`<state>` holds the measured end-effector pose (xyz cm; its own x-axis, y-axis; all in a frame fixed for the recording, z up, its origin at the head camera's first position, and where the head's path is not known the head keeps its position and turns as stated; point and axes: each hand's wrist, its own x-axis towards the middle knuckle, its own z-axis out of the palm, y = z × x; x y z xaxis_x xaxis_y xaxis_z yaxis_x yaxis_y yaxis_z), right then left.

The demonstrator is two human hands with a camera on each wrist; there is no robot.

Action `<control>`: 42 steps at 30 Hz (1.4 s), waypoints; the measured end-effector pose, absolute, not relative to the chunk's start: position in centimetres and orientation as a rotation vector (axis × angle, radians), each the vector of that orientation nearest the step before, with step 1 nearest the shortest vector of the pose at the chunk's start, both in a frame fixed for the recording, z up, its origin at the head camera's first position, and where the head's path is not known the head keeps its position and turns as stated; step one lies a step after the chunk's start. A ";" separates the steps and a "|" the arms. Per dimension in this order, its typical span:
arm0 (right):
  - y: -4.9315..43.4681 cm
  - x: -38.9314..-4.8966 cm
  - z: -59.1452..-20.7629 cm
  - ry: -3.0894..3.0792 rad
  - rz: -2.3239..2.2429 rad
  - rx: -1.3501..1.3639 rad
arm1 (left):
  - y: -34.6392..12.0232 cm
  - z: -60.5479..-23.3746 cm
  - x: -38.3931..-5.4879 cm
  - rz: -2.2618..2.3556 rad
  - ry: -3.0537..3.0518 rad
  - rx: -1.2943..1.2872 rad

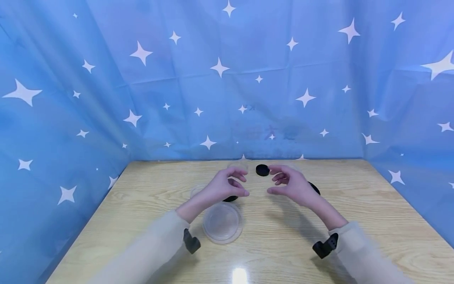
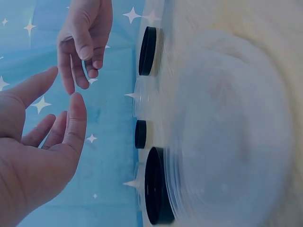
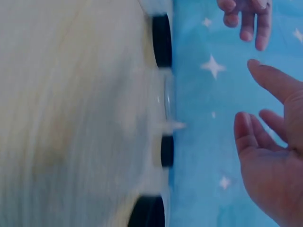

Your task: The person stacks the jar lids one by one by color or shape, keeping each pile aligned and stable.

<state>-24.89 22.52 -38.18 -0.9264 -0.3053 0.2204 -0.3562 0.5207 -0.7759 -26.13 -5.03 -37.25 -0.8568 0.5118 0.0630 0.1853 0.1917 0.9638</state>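
Observation:
My left hand [image 1: 221, 186] hovers over the table with thumb and fingers loosely bent, holding nothing. Facing it across a gap, my right hand [image 1: 294, 185] is likewise raised, its relaxed fingers around bare air. Below the left wrist lies a round, clear plastic piece, a lid or shallow tub [image 1: 222, 223]. A black round lid [image 1: 231, 198] is partly covered by the left hand. Between and beyond the hands sits a small black disc-shaped lid [image 1: 262, 170]. Another black lid [image 1: 314, 188] peeks out behind the right hand.
Another clear round piece [image 1: 196, 191] shows beside the left forearm, and a faint clear one [image 1: 235, 164] stands near the table's back edge. A blue curtain with white stars [image 1: 248, 90] hangs behind and on both sides of the wooden table [image 1: 354, 221].

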 end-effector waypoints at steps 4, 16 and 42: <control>24.7 -25.7 -37.9 -2.648 1.411 0.539 | -3.3 -37.1 -27.0 1.706 2.210 0.655; 30.3 -27.7 -38.3 -2.654 1.410 0.360 | 0.4 -37.8 -29.9 1.722 2.219 0.586; 34.9 -31.0 -39.7 -2.786 1.412 0.267 | 6.8 -41.3 -32.1 1.905 2.122 0.389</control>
